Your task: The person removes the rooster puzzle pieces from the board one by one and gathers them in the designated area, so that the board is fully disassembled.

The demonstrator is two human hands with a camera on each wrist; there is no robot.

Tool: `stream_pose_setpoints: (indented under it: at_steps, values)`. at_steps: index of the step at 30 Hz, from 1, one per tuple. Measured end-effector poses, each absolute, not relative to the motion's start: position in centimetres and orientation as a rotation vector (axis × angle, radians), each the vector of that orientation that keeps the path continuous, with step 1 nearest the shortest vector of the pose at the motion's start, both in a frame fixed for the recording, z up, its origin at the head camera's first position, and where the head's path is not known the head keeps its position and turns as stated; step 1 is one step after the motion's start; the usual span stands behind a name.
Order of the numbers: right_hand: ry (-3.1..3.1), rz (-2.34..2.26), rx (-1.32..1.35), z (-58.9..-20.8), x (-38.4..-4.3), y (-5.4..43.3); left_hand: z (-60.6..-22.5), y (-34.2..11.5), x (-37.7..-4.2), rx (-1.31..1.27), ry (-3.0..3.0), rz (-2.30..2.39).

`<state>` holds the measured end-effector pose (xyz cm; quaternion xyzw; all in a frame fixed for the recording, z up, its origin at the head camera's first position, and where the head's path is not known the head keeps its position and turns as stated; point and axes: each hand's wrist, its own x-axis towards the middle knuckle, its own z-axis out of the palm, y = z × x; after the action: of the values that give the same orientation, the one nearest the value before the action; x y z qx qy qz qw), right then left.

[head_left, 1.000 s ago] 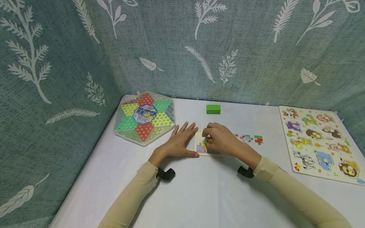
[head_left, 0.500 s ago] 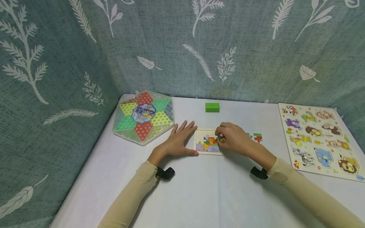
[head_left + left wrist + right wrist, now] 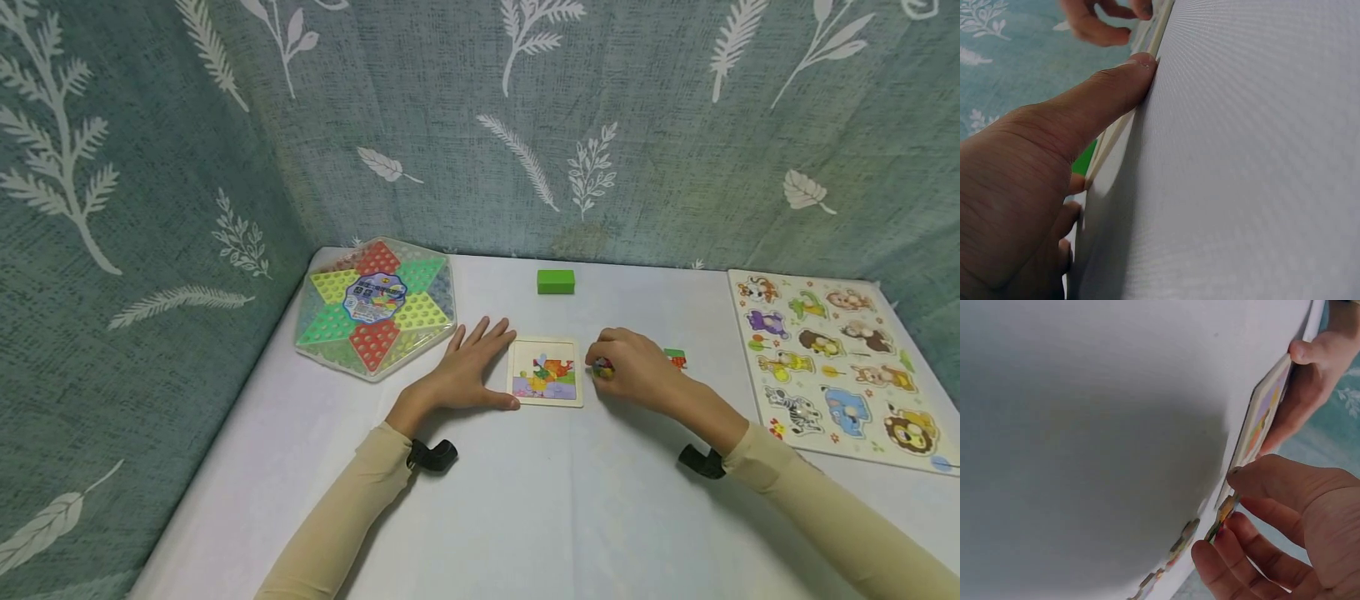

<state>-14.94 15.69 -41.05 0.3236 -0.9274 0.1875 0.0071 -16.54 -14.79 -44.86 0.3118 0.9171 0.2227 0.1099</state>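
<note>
A small wooden puzzle tray lies in the middle of the table, its lower part filled with joined colourful pieces and its upper part bare wood. My left hand lies at the tray's left side with fingers spread, the thumb touching the lower left corner. Just right of the tray, my right hand pinches a jigsaw piece between thumb and fingers. Several loose jigsaw pieces lie beyond that hand in the right wrist view; in the head view the hand hides most of them, leaving one green and red piece visible.
A hexagonal Chinese checkers set is at the back left. Behind the tray sits a green block. A large animal peg puzzle board occupies the right side. A leaf-patterned curtain hangs behind the white table.
My right hand has moved right, from over the tray to beside it, with the jigsaw piece in its fingers. More of the tray now shows. The left hand stays at its place.
</note>
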Motion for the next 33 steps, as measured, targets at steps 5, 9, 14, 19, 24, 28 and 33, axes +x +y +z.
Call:
stream_pose_setpoints:
  at_steps: [5, 9, 14, 19, 24, 28, 33]
  values:
    - [-2.906, 0.601, 0.997, -41.2, -14.7, 16.3, -44.8, -14.9, -16.6, 0.908, 2.693, 0.661]
    - [-2.897, 0.603, 0.992, -41.3, -14.5, 16.6, -44.7, -14.9, -16.6, 0.906, 2.692, 0.663]
    - [-2.877, 0.61, 1.007, -41.5, -14.3, 17.1, -44.9, -14.9, -16.6, 0.907, 2.688, 0.667]
    - [-2.853, 0.606, 1.024, -41.8, -14.1, 17.5, -44.9, -14.9, -16.6, 0.908, 2.69, 0.666]
    - [-2.842, 0.6, 1.027, -41.9, -13.9, 17.7, -44.9, -14.8, -16.6, 0.913, 2.692, 0.676]
    - [-2.845, 0.605, 1.03, -41.9, -13.8, 17.6, -44.9, -14.8, -16.6, 0.909, 2.69, 0.67]
    - [-2.859, 0.602, 1.028, -41.9, -13.8, 17.6, -44.8, -14.8, -16.6, 0.911, 2.692, 0.662]
